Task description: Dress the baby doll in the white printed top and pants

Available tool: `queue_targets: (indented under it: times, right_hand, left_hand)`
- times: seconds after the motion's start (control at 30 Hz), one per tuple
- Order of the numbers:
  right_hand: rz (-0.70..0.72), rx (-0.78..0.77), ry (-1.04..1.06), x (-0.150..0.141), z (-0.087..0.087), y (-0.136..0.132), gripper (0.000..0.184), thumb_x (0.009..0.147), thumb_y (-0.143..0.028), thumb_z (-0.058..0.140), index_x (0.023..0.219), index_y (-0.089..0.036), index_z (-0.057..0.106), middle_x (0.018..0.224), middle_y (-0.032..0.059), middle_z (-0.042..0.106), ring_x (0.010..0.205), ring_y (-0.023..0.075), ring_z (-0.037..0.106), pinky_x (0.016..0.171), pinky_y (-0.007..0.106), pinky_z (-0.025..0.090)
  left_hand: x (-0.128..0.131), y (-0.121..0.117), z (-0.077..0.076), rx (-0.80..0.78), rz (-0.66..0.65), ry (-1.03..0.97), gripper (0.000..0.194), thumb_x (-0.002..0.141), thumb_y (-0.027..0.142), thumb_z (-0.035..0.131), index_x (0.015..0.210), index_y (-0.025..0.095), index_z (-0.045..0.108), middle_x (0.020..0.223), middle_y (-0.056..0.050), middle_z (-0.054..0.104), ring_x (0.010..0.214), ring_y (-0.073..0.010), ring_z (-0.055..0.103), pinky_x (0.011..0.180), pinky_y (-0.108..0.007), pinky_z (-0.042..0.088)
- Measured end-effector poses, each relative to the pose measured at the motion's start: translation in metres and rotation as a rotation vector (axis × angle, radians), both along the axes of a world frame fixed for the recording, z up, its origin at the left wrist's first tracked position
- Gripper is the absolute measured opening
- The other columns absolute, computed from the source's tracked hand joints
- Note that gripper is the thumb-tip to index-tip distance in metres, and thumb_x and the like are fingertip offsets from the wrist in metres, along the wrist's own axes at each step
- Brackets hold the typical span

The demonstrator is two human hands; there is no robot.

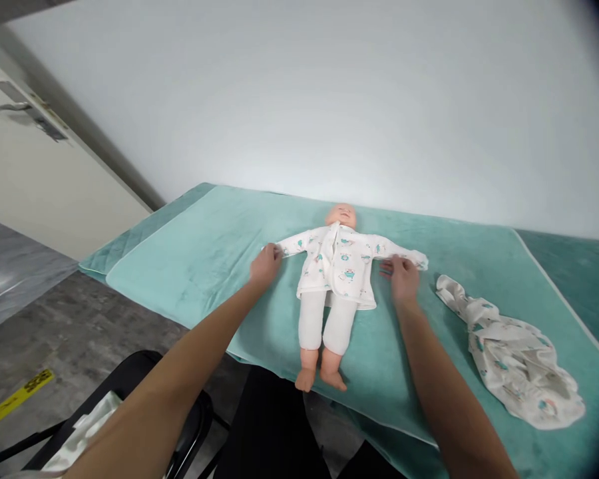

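Your forearms (180, 372) reach forward to a doll (340, 322) lying on its back between your hands, bare feet towards you. Your left hand (266, 265) is curled closed, pinching one cuff of its patterned jacket (348, 266). Your right hand (404, 281) is half open, fingers apart at the other sleeve (387, 245); whether it grips cannot be told. Right of that hand, a crumpled patterned garment (516, 359) lies on the green-covered counter (180, 259). Below your left hand stands a black chair (134, 366); farther left is a door (44, 179)
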State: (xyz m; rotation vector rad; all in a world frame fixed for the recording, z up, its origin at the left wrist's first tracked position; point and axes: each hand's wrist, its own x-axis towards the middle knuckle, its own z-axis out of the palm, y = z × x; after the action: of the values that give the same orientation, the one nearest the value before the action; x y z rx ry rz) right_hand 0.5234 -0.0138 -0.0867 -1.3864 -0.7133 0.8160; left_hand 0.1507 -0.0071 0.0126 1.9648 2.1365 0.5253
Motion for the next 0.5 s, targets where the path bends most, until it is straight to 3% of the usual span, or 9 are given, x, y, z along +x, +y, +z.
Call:
queue_targets:
  times: [0.1, 0.17, 0.27, 0.37, 0.5]
  right_hand:
    - [-0.131, -0.066, -0.181, 0.026, 0.008, 0.001, 0.036, 0.08, -0.05, 0.069, 0.094, -0.019, 0.059, 0.093, 0.007, 0.07, 0.087, 0.0254, 0.071, 0.06, 0.036, 0.062]
    - [-0.224, -0.091, -0.245, 0.033, 0.014, 0.001, 0.037, 0.077, -0.048, 0.072, 0.094, -0.018, 0.057, 0.098, 0.0073, 0.067, 0.083, 0.0229, 0.07, 0.055, 0.032, 0.06]
    - [-0.304, -0.047, -0.172, 0.032, 0.02, -0.001, 0.042, 0.075, -0.039, 0.074, 0.105, -0.02, 0.052, 0.104, 0.0058, 0.064, 0.078, 0.0175, 0.07, 0.053, 0.027, 0.059]
    - [-0.322, 0.0, -0.033, 0.031, 0.02, 0.001, 0.045, 0.077, -0.032, 0.073, 0.112, -0.022, 0.047, 0.094, 0.0009, 0.064, 0.07, 0.0144, 0.068, 0.048, 0.023, 0.056]
    - [-0.303, -0.061, 0.058, 0.035, 0.016, 0.004, 0.032, 0.08, -0.028, 0.069, 0.104, -0.021, 0.049, 0.081, -0.0032, 0.062, 0.064, 0.0119, 0.066, 0.046, 0.018, 0.054]
  left_hand:
    - [-0.038, 0.005, -0.022, 0.081, -0.016, 0.128, 0.032, 0.097, 0.032, 0.049, 0.126, 0.021, 0.057, 0.127, -0.012, 0.063, 0.115, -0.027, 0.06, 0.088, -0.034, 0.046]
    - [-0.049, 0.013, -0.032, 0.113, 0.025, 0.154, 0.037, 0.097, 0.037, 0.049, 0.129, 0.021, 0.056, 0.127, -0.013, 0.063, 0.116, -0.029, 0.06, 0.088, -0.036, 0.047]
    - [-0.051, 0.027, -0.041, 0.099, 0.054, 0.169, 0.036, 0.099, 0.037, 0.044, 0.129, 0.021, 0.056, 0.128, -0.014, 0.064, 0.118, -0.0301, 0.059, 0.09, -0.038, 0.047]
    - [-0.048, 0.038, -0.045, 0.081, 0.079, 0.146, 0.035, 0.1, 0.028, 0.037, 0.13, 0.023, 0.054, 0.129, -0.013, 0.065, 0.115, -0.0288, 0.061, 0.087, -0.037, 0.047]
    - [-0.047, 0.043, -0.049, 0.065, 0.105, 0.12, 0.035, 0.099, 0.024, 0.034, 0.13, 0.024, 0.052, 0.123, -0.012, 0.068, 0.11, -0.0287, 0.065, 0.081, -0.036, 0.046]
